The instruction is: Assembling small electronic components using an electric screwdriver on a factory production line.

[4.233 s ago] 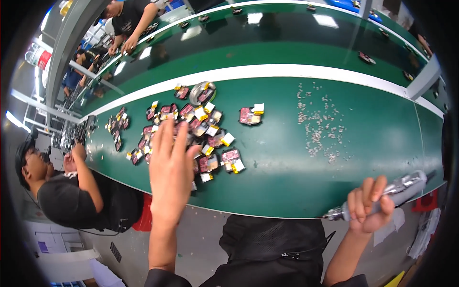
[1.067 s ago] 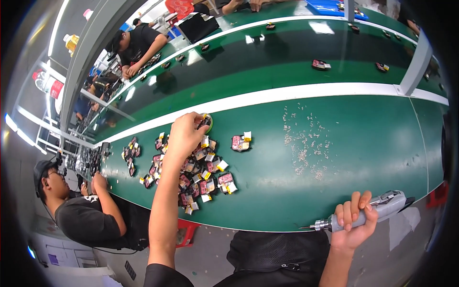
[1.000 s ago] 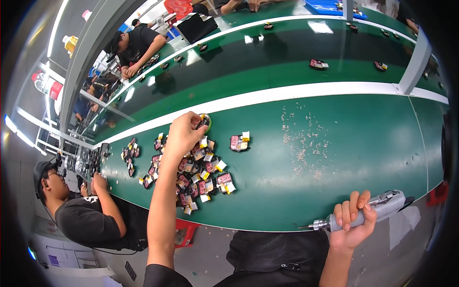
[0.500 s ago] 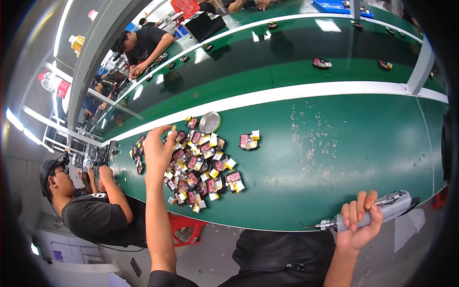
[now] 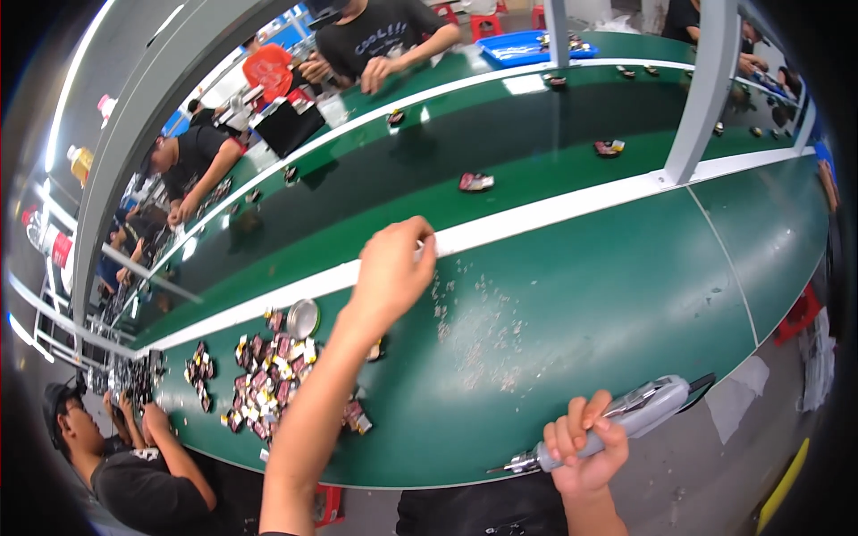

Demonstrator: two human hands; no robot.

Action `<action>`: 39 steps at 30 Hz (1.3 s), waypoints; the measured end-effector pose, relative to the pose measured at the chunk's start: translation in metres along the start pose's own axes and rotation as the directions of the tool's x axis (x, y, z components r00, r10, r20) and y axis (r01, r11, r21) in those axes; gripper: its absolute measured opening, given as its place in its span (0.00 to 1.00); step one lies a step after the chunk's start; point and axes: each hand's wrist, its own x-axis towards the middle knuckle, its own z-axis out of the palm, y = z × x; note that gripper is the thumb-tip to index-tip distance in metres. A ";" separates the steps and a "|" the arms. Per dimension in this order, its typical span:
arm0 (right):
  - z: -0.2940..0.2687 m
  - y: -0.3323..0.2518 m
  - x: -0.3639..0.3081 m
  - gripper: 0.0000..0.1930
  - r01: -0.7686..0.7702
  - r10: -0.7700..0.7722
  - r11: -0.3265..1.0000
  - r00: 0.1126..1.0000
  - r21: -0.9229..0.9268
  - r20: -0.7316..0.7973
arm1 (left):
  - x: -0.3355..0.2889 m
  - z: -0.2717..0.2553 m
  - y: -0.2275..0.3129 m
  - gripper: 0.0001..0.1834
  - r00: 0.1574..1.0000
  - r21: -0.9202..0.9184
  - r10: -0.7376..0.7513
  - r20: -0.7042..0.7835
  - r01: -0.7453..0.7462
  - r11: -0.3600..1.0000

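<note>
In my right hand (image 5: 585,447), near the front table edge, is a grey electric screwdriver (image 5: 648,406), its bit pointing left. My left hand (image 5: 393,272) is raised by the white rail, just left of the scattered tiny pale pieces (image 5: 487,335), which are too small to name surely. Its thumb and fingers are pinched together; a small whitish bit shows at the tips, its kind unclear. Under and left of my left forearm lies a heap of small black-and-pink devices (image 5: 268,380) with white and yellow tabs, partly hidden. At the heap's far side sits a round metal tin (image 5: 303,318).
Beyond the white rail (image 5: 536,219), a dark conveyor belt (image 5: 357,192) carries several spaced devices. A grey post (image 5: 702,98) rises from the rail at right. A co-worker (image 5: 134,469) sits close on the left; others work across the belt, near a blue tray (image 5: 518,52).
My left hand has moved right, from the far side of the heap to beside the scattered pieces. The view has swung right; my right hand still holds the screwdriver.
</note>
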 end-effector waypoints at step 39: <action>0.019 0.013 -0.028 0.06 -0.142 0.138 0.987 0.989 -0.075 -0.055 | -0.220 -0.013 0.068 0.32 0.956 -0.133 0.251 0.153 -0.232 0.964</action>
